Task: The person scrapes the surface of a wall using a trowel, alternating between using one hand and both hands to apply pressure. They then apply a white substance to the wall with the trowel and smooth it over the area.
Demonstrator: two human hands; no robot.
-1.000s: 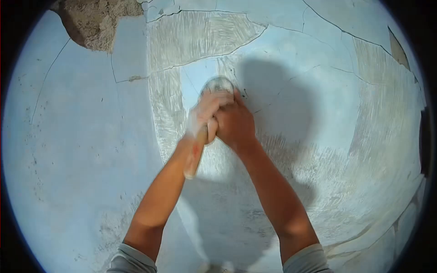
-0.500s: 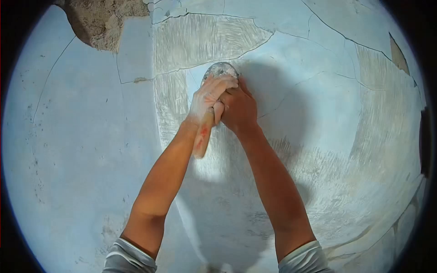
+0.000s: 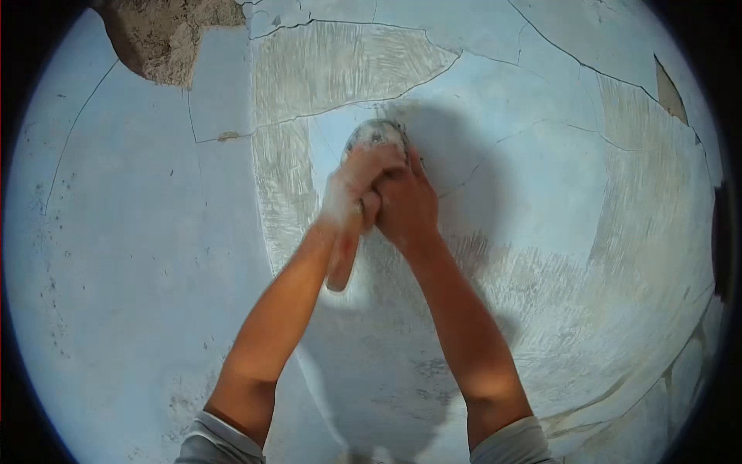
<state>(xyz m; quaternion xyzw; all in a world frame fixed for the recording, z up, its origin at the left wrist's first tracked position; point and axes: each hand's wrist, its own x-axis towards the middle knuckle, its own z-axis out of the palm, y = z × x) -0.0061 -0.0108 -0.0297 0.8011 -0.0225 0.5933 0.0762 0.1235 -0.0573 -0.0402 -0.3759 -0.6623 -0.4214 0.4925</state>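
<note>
Both hands are on a trowel-like scraper with a rounded, whitish-crusted metal blade (image 3: 377,133) and a wooden handle (image 3: 343,263) with reddish marks. The blade lies against a light blue wall (image 3: 533,193), and the handle hangs downward beside my left wrist. My left hand (image 3: 359,174), dusted white and slightly blurred, is closed over the tool where handle meets blade. Pressed against it, my right hand (image 3: 407,197) is closed on the tool's right side. The fingers partly hide the blade and the neck.
Scraped, scratched patches show on the wall, one above the blade (image 3: 348,69) and one at lower right (image 3: 556,294). Long cracks cross the paint. A hole with rough brown material (image 3: 166,46) opens at upper left. A dark object (image 3: 721,240) sits at the right edge.
Both hands and the scraper have moved down the wall a little, with the handle end lower than before. The grip looks the same, and the view has shifted slightly.
</note>
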